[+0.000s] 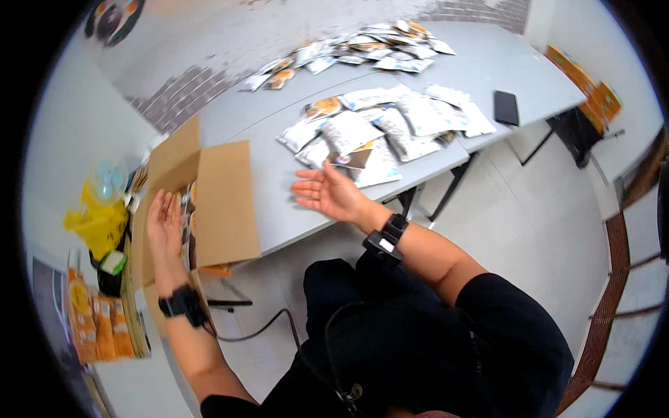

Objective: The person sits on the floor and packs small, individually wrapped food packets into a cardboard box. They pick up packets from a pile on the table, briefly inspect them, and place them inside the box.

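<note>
My left hand (165, 227) is over the left part of an open cardboard box (226, 204), fingers apart, holding nothing. Upright packets (190, 219) stand inside the box, partly hidden by a flap and the hand. To the right, my right hand (329, 194) hovers palm turned up near the table's front edge, empty. Just beyond it lies a pile of white plastic packets (351, 133), some showing an orange and brown printed side. A second heap of similar packets (366, 47) lies farther back along the wall.
A black phone-like slab (506, 108) rests on the grey table (543, 68) at the right. Left of the box are a yellow plastic bag (99, 222) and orange packages (104, 329). Orange cartons (596, 96) stand beyond the table's right end. A black cable hangs from my left wrist.
</note>
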`<state>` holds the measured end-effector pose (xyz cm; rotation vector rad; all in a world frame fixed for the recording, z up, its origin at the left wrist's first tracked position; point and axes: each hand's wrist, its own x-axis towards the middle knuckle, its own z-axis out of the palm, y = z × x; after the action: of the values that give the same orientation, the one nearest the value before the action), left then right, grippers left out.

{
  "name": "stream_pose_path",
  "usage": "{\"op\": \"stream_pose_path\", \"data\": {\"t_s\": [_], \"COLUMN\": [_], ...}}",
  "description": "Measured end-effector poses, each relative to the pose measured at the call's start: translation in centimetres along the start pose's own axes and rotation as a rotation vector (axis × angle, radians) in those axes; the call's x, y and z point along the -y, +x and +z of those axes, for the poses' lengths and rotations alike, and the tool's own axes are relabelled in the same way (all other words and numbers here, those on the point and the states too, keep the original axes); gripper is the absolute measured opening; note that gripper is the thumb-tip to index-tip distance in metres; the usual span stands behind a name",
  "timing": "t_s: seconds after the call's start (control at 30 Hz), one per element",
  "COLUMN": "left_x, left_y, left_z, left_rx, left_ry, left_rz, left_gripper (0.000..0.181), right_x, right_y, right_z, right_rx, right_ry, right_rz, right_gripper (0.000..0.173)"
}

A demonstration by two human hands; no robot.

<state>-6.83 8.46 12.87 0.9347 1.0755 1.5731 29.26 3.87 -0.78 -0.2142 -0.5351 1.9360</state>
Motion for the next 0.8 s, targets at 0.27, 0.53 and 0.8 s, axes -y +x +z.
{"op": "stream_pose_path", "data": {"t_s": [0.27, 0.53, 0.8], "left_x": [3.2, 15.9, 17.3], "left_y": [-9.7, -8.7, -8.3], "left_z": [12.1, 13.9, 12.6], "left_rx": [0.448, 0.433, 0.515], "left_ry": [-0.212, -0.454, -0.709], "left_rz": [-0.107, -0.337, -0.479], "left_gripper": [0.032, 0.036, 0.041], "right_x": [0.2, -0.1, 11.9], "right_y": [-0.4, -1.7, -7.8], "right_z": [0.2, 2.0, 2.5], "right_rx": [-0.011, -0.038, -0.466], "right_ry": [-0.030, -0.412, -1.787], "right_rz": [-0.015, -0.219, -1.028], "right_gripper": [0.051, 0.031, 0.028]}}
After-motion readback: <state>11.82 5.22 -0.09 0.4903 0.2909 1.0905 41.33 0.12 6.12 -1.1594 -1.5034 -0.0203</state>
